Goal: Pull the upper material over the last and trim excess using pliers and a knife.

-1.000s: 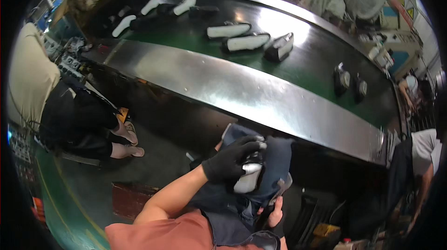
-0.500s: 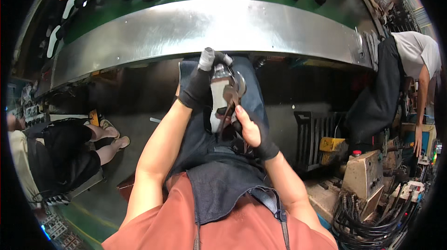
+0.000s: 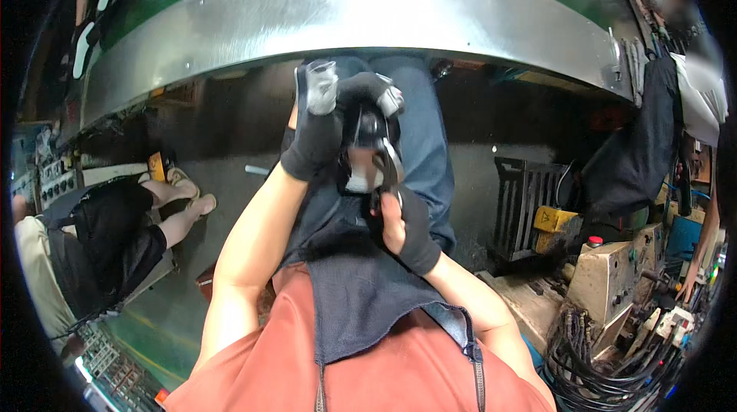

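The black-and-white shoe (image 3: 368,132) is at the centre of the frame, above the operator's lap, its glossy black toe directed toward the upper edge. The left hand (image 3: 315,132), in a black glove with grey-taped tips, is clamped around the toe; its fingers curl over the top, while the thumb stands apart. The right hand (image 3: 415,231), also gloved, has its fingers closed on a dark hand tool (image 3: 391,169) with a bright metal edge, positioned against the shoe's right side; exact contact cannot be determined. A metal ledge (image 3: 368,13) spans the upper frame. A black crate (image 3: 528,201) stands at right.
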### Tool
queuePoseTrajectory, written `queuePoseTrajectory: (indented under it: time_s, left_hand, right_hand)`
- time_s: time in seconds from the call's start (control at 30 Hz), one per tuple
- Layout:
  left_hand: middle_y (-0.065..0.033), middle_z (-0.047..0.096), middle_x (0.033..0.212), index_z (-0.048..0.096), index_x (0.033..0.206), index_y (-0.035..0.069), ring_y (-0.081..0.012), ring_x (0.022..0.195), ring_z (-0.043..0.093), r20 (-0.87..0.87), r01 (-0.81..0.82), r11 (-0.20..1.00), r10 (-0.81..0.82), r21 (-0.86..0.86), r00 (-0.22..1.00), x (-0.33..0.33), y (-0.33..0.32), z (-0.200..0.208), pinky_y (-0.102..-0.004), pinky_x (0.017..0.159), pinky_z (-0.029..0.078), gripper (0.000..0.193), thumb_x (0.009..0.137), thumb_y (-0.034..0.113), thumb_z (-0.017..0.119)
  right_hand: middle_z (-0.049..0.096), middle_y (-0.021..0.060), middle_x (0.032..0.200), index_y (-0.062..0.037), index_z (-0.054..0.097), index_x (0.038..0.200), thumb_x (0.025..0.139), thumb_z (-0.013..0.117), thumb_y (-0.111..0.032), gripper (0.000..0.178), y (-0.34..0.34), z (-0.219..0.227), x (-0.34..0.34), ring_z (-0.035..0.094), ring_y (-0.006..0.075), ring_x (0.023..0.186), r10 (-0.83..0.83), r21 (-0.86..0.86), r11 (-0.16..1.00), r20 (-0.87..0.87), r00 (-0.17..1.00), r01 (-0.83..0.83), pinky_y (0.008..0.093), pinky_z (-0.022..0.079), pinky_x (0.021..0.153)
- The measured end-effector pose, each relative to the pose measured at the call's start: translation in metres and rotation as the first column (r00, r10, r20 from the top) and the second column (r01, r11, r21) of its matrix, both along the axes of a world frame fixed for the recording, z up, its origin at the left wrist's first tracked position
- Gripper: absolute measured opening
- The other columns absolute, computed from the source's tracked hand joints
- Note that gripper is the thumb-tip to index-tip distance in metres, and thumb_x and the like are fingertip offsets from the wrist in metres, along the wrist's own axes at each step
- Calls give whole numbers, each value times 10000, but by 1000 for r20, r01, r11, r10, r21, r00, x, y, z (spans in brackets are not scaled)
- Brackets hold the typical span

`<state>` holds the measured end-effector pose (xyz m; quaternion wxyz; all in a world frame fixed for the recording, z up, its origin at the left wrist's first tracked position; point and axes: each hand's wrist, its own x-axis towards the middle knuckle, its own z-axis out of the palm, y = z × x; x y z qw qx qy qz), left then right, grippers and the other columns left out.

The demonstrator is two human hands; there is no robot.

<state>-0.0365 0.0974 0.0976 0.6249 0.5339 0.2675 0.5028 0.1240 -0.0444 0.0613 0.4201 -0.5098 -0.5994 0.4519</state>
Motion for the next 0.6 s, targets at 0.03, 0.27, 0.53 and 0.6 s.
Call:
queuePoseTrajectory:
  time_s: [0.03,0.27,0.53,0.6]
  left_hand:
    - [-120,655,997,654,965,-25,-222,973,614,-115,-3,999,9,47,993,-2,-12,11,-356,956,456,834,946,702,247]
    - [-125,646,1127,533,1271,4,-237,1041,633,-115,-19,978,-5,-207,993,-9,-106,23,-430,1132,267,997,871,829,143]
    - [-130,652,1116,579,1228,9,-240,1092,610,-98,-108,976,91,-188,991,-3,-112,12,-430,1129,279,906,921,751,158]
    - [-135,643,1134,581,1228,7,-242,1102,599,-3,-143,975,145,-170,989,-2,-108,-16,-417,1109,314,908,920,753,166]
  right_hand:
    - [568,68,670,-27,621,855,1022,446,-355,407,-15,-3,10,546,188,597,56,39,997,109,992,-60,329,421,582]
    - [606,160,1023,-20,613,935,890,599,-353,336,-64,-2,64,621,355,879,420,10,897,286,861,-441,428,501,724]
    - [607,154,1122,9,583,844,893,550,-493,505,-68,-14,71,627,356,1022,427,97,869,347,835,-484,432,498,783]
    - [607,157,1135,13,581,836,891,558,-485,502,-66,-13,70,626,356,1034,412,118,866,384,826,-487,434,502,799]
